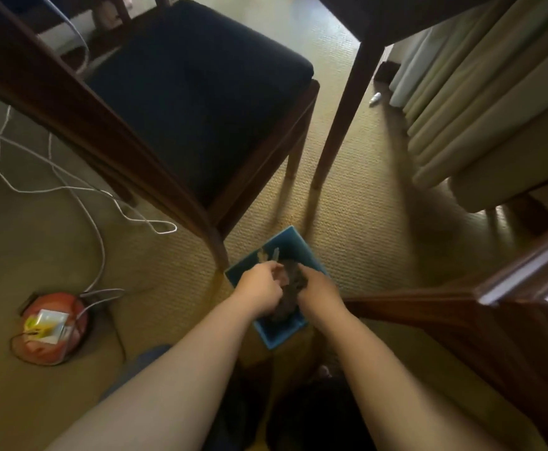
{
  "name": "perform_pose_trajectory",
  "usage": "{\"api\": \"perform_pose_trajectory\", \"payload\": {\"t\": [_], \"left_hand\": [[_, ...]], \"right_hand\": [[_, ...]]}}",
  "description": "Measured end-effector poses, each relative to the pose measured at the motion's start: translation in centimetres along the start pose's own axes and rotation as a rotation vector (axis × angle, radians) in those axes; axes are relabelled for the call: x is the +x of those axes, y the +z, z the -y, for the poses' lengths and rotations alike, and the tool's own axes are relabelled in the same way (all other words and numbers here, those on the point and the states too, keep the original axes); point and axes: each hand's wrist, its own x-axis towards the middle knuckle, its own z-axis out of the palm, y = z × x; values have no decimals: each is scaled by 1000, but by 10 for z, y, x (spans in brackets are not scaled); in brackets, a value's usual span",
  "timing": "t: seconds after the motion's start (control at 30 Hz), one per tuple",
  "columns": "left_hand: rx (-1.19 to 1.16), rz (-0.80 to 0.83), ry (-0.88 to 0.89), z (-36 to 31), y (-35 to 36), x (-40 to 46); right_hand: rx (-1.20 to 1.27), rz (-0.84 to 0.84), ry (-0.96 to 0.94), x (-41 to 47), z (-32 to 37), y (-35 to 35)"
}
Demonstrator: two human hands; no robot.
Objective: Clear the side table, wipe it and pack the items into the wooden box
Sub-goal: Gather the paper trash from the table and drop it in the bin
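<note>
A blue rectangular box (295, 241) stands on the carpet at the foot of the chair. Both my hands reach down into it. My left hand (259, 288) has its fingers curled around something small and pale inside the box; the item is blurred and I cannot name it. My right hand (318, 288) grips a dark, rough clump (290, 278) that lies in the box. A few pale stick-like pieces (271, 255) poke up at the box's far end. The side table's dark wooden edge (494, 297) runs along the right.
A wooden chair with a dark cushion (201, 102) stands just beyond the box. White cables (71, 187) trail across the carpet to a red round bag (53, 327) at the left. A table leg (341, 125), curtains (481, 86) and a small white bottle (375, 99) are to the right.
</note>
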Motion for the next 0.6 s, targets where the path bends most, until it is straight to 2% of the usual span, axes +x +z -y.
{"api": "perform_pose_trajectory", "payload": {"t": [0.1, 0.23, 0.4, 0.5, 0.6], "left_hand": [[-21, -49, 53, -20, -17, -41], [-174, -54, 201, -63, -62, -142], [-184, -148, 364, -139, -109, -266], [-111, -70, 467, -194, -115, -324], [11, 11, 549, -241, -101, -363]], "right_hand": [[299, -117, -3, -56, 16, -11], [388, -133, -125, -167, 58, -45], [276, -350, -275, -296, 92, -118], [209, -555, -287, -348, 87, -164], [225, -718, -220, -383, 69, -206]]}}
